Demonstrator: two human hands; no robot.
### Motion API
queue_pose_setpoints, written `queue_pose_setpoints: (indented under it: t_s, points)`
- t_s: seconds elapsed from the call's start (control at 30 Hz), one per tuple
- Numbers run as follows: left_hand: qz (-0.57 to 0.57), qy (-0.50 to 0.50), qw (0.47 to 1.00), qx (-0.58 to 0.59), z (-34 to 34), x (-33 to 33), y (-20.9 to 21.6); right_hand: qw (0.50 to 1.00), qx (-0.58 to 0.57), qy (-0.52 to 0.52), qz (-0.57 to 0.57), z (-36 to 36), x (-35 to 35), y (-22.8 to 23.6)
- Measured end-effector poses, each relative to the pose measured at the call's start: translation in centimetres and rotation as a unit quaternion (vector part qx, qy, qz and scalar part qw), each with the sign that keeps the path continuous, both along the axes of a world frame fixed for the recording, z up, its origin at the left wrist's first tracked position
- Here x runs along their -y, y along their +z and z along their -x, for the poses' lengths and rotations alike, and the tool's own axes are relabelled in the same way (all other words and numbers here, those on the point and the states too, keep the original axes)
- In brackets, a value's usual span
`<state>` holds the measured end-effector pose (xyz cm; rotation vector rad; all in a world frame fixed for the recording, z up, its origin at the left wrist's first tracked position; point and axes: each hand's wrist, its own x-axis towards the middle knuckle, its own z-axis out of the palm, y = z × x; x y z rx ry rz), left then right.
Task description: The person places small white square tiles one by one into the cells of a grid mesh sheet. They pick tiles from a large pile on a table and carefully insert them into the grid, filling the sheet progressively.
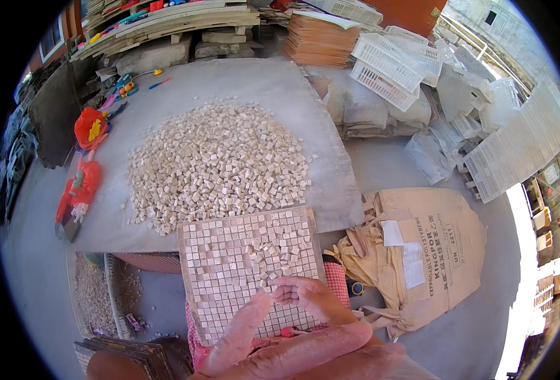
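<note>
Two hands (248,322) (308,299) curl over tiles (280,253) in a tray (314,244); whether they grip any, I cannot tell.

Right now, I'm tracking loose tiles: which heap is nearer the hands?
The smaller heap, on the gridded board; the larger heap lies farther off, on the grey tabletop.

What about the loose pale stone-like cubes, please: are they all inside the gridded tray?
No, a large heap of pale stone-like cubes lies on the grey sheet beyond the gridded tray.
</note>
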<state>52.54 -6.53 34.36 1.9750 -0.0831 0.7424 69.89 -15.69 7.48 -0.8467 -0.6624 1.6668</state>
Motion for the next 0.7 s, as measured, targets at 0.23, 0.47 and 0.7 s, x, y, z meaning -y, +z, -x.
queue_pose_setpoints:
  t_s: [0.23,0.47,0.7]
  points:
    - [-0.004,0.011,0.999,0.044,1.2,1.3,-0.3,0.999,0.025,-0.002,0.020,1.3,-0.3,1.4]
    - [-0.018,0.052,0.998,0.043,2.2,1.7,-0.2,0.999,0.033,0.015,0.016,1.9,-0.7,1.6]
    - [-0.020,0.054,0.998,0.038,2.7,1.0,-0.7,0.999,0.039,0.013,0.011,1.7,-0.9,1.8]
